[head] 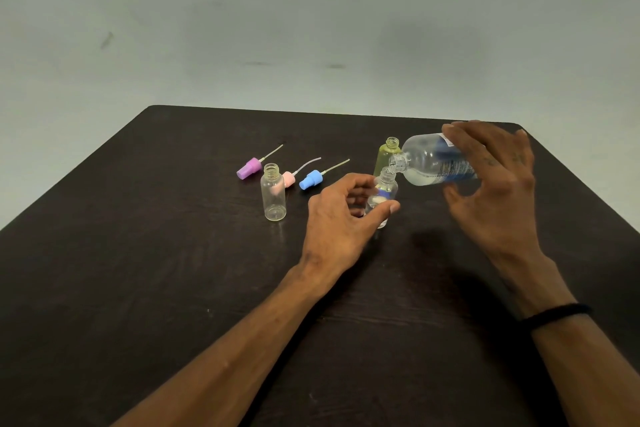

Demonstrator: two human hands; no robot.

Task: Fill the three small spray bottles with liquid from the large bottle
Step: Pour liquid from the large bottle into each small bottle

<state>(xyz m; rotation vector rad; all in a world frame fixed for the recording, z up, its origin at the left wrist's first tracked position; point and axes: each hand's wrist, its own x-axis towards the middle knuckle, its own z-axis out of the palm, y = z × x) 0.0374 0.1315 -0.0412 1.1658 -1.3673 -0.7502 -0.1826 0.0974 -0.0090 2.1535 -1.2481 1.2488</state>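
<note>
While a dark wood-grain worktop [173, 288] fills the near scene, a plain pale grey-green wall [311, 10] with a few faint scuffs rises beyond its far edge. The right hand [495, 184] has its grip clamped on the large clear bottle [429, 163], fingers over the top and thumb beneath, tipped with its open neck toward the left. Its blue label [453, 168] carries small white print, too blurred to read. Clear liquid lies in the lower side of that bottle, whose mouth sits right at the neck of a small clear bottle [382, 192]. The left hand [341, 215] has its grip closed round this small bottle, which stands upright on the worktop with a little clear liquid in its base. Just behind it stands a small yellow-tinted bottle [387, 156], uncapped; whether it holds anything cannot be told. Further left stands another small clear bottle [274, 194], uncapped. Lying on the worktop behind it are three spray tops with dip tubes: a purple spray top [249, 168], a pink spray top [288, 178] and a blue spray top [311, 179].
</note>
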